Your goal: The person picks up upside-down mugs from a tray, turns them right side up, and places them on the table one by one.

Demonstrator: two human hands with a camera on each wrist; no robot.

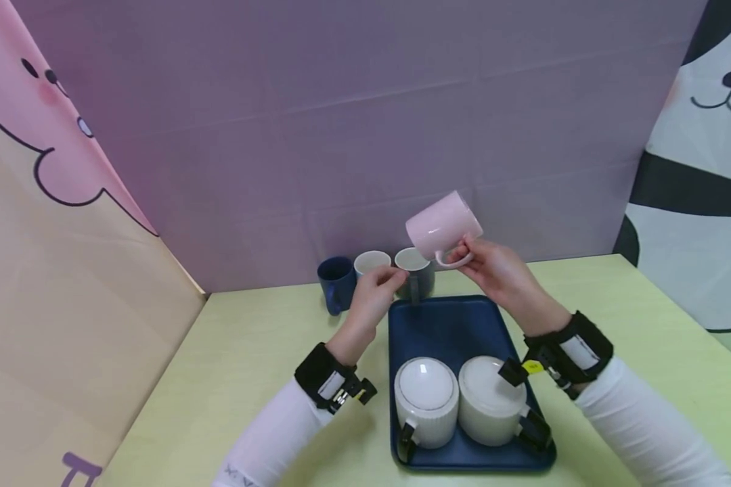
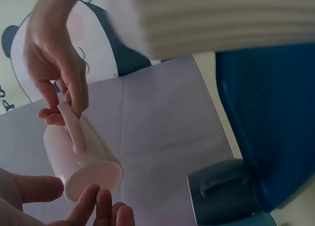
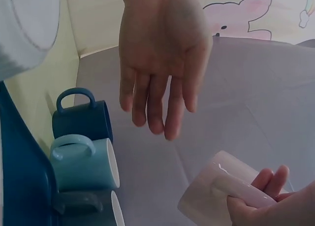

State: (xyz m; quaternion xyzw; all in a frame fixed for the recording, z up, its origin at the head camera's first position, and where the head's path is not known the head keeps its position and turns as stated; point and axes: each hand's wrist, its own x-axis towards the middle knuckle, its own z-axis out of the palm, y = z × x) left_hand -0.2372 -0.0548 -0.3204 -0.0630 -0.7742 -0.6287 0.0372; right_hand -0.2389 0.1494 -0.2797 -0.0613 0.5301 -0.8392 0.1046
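My right hand [image 1: 499,270] grips the handle of a pink mug [image 1: 438,226], lifted over the back of the table and tilted. In the left wrist view, the right fingers [image 2: 71,83] curl around that handle. My left hand [image 1: 373,297] is raised to the left of the mug. Its fingers [image 3: 156,105] are extended and hold nothing in the right wrist view. Seen from the left wrist, the left thumb and fingertips lie near one end of the mug; whether they touch it I cannot tell.
Behind the left hand stand a navy mug [image 1: 336,284], a light teal mug [image 3: 83,163] and a dark grey-teal mug [image 1: 423,281]. A blue tray [image 1: 451,331] bears two white round vessels [image 1: 426,399] with dark handles. A purple cloth backdrop [image 1: 365,135] rises behind the table.
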